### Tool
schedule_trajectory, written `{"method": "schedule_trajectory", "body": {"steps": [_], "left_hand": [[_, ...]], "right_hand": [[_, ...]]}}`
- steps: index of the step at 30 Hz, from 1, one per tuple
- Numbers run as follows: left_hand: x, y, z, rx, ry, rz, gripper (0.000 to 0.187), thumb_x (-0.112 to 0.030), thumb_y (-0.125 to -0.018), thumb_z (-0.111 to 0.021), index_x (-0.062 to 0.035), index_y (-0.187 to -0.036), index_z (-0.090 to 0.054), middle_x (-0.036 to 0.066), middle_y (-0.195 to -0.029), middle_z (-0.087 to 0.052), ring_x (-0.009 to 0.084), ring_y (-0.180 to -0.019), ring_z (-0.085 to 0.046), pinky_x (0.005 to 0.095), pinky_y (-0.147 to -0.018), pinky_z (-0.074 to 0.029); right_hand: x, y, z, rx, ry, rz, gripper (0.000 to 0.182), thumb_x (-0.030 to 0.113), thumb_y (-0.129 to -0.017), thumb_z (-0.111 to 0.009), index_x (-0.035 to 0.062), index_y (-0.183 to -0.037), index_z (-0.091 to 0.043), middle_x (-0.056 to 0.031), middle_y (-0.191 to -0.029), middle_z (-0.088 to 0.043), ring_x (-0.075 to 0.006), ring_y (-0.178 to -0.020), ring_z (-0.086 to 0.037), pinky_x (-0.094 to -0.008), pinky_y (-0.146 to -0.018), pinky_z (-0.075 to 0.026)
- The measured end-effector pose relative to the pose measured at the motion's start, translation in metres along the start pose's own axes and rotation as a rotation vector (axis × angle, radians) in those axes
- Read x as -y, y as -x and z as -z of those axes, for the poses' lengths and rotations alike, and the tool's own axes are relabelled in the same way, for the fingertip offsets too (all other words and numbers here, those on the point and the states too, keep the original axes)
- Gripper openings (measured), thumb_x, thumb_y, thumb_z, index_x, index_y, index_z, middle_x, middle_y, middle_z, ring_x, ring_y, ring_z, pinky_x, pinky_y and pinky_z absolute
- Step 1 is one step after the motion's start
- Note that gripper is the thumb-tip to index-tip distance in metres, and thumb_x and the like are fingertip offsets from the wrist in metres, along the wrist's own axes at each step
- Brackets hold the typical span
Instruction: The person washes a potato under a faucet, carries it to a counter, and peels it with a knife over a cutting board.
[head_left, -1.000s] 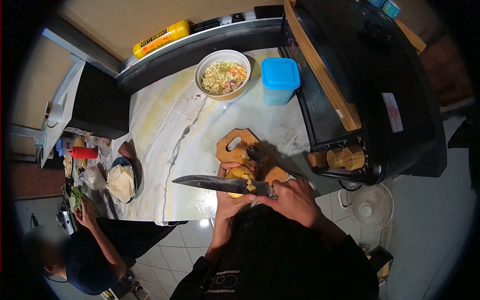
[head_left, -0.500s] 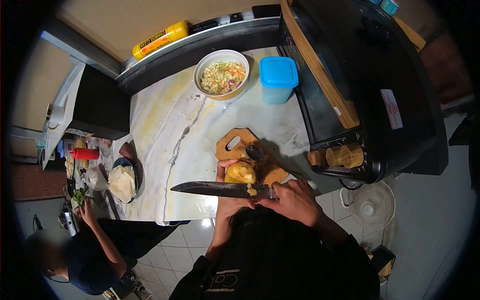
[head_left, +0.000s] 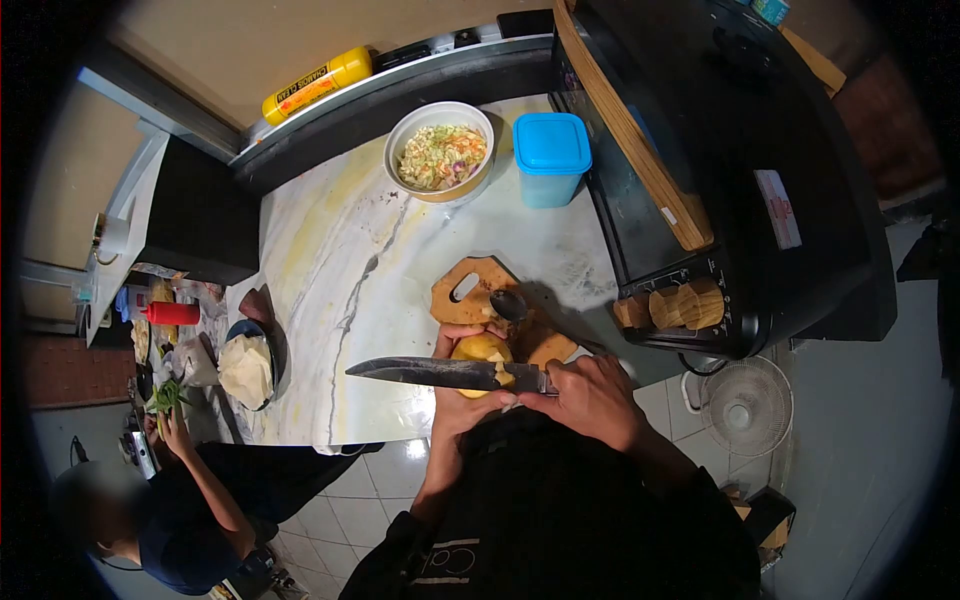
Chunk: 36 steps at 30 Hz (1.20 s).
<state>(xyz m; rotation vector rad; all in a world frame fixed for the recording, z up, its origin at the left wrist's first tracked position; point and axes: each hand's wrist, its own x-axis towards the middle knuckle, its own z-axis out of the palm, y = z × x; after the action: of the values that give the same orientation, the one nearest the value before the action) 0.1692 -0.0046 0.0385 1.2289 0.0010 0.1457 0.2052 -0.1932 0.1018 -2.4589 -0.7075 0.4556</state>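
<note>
A yellow fruit or vegetable point(head_left: 480, 349) rests in my left hand point(head_left: 457, 410), whose fingers curl round it; the knife partly covers it. My right hand point(head_left: 592, 402) is closed on the handle of a large knife point(head_left: 430, 373). The blade lies level across the yellow piece and points left, with small pale bits stuck on it near the handle. Beneath and beyond my hands is a wooden cutting board point(head_left: 460, 306) with an oval hole. A dark spoon point(head_left: 508, 304) lies on the board.
Beyond the board stand a bowl of shredded vegetables point(head_left: 440, 157) and a blue-lidded container point(head_left: 552, 160). A black oven point(head_left: 760, 200) fills the right side. At the left, another person point(head_left: 200, 510) holds green leaves point(head_left: 168, 394) near a bowl of pale sheets point(head_left: 245, 371).
The knife blade has shifted slightly over the yellow piece, and less of the piece's cut face shows. The other person's hand with the leaves has moved a little.
</note>
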Motion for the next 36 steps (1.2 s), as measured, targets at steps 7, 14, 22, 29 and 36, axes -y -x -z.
{"method": "schedule_trajectory", "body": {"steps": [7, 14, 22, 29, 36], "left_hand": [[-0.004, -0.006, -0.008, -0.064, 0.049, -0.029, 0.102, -0.040, -0.047, -0.098, -0.0080, -0.124, -0.040, 0.011, -0.116, -0.055, 0.0176, -0.105, -0.056, 0.0308, -0.088, -0.047], [0.006, -0.004, -0.005, -0.107, 0.075, 0.004, 0.095, -0.038, -0.055, -0.095, -0.0072, -0.126, -0.041, 0.006, -0.114, -0.058, 0.0132, -0.099, -0.060, 0.0242, -0.082, -0.051], [0.001, -0.004, -0.007, -0.109, -0.031, 0.077, 0.098, -0.048, -0.060, -0.091, -0.0004, -0.132, -0.044, 0.006, -0.109, -0.061, 0.0126, -0.099, -0.060, 0.0254, -0.085, -0.050], [0.001, -0.004, 0.000, -0.050, -0.079, 0.062, 0.098, -0.048, -0.058, -0.092, 0.0004, -0.130, -0.047, 0.009, -0.114, -0.060, 0.0154, -0.102, -0.060, 0.0287, -0.088, -0.048], [0.000, -0.005, -0.006, -0.004, 0.063, 0.073, 0.098, -0.052, -0.057, -0.091, -0.0025, -0.129, -0.044, 0.009, -0.110, -0.059, 0.0153, -0.098, -0.059, 0.0276, -0.084, -0.048]], "right_hand": [[0.003, -0.003, 0.007, -0.013, 0.003, 0.083, 0.051, 0.053, -0.086, -0.066, 0.0025, -0.079, -0.067, -0.0164, -0.058, -0.062, -0.0340, -0.055, -0.066, -0.0440, -0.056, -0.053], [0.004, -0.001, -0.010, -0.052, -0.149, 0.043, 0.055, 0.056, -0.082, -0.067, 0.0024, -0.071, -0.061, -0.0149, -0.055, -0.059, -0.0361, -0.056, -0.062, -0.0447, -0.056, -0.049], [0.003, -0.002, -0.008, -0.083, -0.112, 0.058, 0.055, 0.055, -0.084, -0.067, 0.0026, -0.068, -0.061, -0.0135, -0.052, -0.058, -0.0325, -0.051, -0.063, -0.0408, -0.053, -0.050], [0.002, -0.005, -0.004, -0.156, -0.048, 0.135, 0.058, 0.057, -0.087, -0.063, 0.0016, -0.070, -0.063, -0.0131, -0.049, -0.057, -0.0278, -0.046, -0.063, -0.0376, -0.047, -0.050], [0.001, -0.006, 0.001, -0.111, -0.032, 0.125, 0.056, 0.054, -0.086, -0.064, 0.0001, -0.072, -0.065, -0.0148, -0.052, -0.059, -0.0298, -0.048, -0.064, -0.0388, -0.048, -0.051]]}}
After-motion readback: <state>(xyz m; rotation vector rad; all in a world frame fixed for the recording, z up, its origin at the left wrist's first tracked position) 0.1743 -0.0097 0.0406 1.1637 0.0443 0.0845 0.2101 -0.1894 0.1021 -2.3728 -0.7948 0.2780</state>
